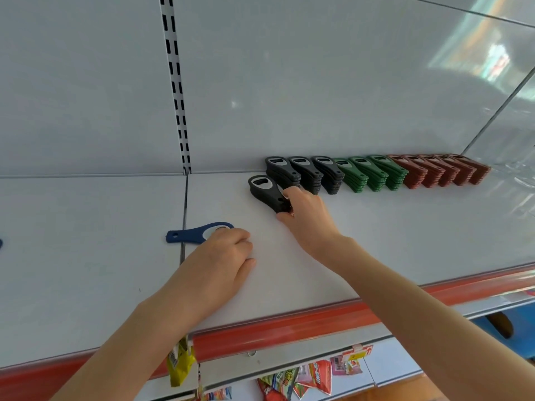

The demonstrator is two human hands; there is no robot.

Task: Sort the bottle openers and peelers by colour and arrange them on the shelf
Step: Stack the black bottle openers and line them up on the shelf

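Observation:
On the white shelf (405,241) a row of stacked bottle openers runs along the back wall: black stacks (307,173), green stacks (373,173), then red-brown stacks (445,170) to the right. My right hand (304,218) grips the handle end of a small stack of black openers (267,193), lying flat just left of and in front of the row. My left hand (220,264) rests with curled fingers on the head of a single blue opener (188,234), whose handle points left across the shelf seam.
A slotted upright (175,82) runs up the back panel. The shelf front carries a red price strip (289,322). Snack packets (312,377) hang below it. A bit of another blue item (1,243) shows at the far left edge.

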